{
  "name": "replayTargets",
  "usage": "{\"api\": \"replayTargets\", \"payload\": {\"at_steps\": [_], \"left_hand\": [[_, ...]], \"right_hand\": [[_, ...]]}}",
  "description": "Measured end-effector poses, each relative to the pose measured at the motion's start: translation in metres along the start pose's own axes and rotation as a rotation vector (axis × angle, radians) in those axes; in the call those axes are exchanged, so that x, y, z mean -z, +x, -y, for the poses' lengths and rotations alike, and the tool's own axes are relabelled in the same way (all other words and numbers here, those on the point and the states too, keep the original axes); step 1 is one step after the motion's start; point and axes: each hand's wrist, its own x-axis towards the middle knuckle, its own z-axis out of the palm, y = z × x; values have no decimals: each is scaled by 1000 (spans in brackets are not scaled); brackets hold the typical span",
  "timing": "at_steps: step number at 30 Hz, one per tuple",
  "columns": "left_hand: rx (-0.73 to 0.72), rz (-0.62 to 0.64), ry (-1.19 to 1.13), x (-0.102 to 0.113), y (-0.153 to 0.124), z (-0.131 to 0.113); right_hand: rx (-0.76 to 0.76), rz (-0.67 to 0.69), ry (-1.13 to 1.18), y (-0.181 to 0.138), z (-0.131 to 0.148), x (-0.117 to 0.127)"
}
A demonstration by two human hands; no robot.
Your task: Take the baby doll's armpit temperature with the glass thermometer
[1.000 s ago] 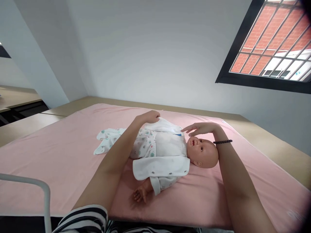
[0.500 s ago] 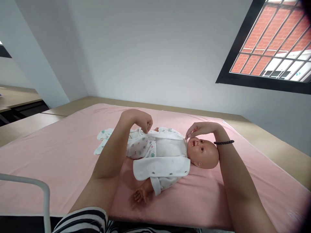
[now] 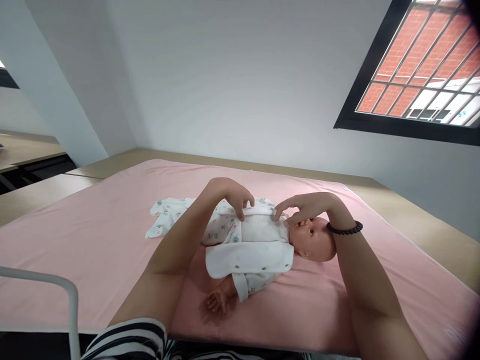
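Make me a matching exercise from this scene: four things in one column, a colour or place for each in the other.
1. mat
2. doll's head
3. bracelet
4. left hand

a. on the garment's far flap
b. pink
c. black, on the right wrist
d. below the right hand

Pairs: 1-b, 2-d, 3-c, 4-a
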Motion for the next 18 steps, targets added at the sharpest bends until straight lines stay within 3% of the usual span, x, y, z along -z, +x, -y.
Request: {"api": "replayTargets", "payload": {"at_steps": [8, 13, 18], "left_hand": [[-262, 12, -37, -1, 11, -1], [-413, 56, -83, -1, 12, 2], [-369, 67, -74, 0, 1, -1]], "right_hand": [[-77, -23, -53, 11, 10, -8], [7, -27, -40, 7, 11, -6], [109, 53, 5, 0, 17, -5]]}}
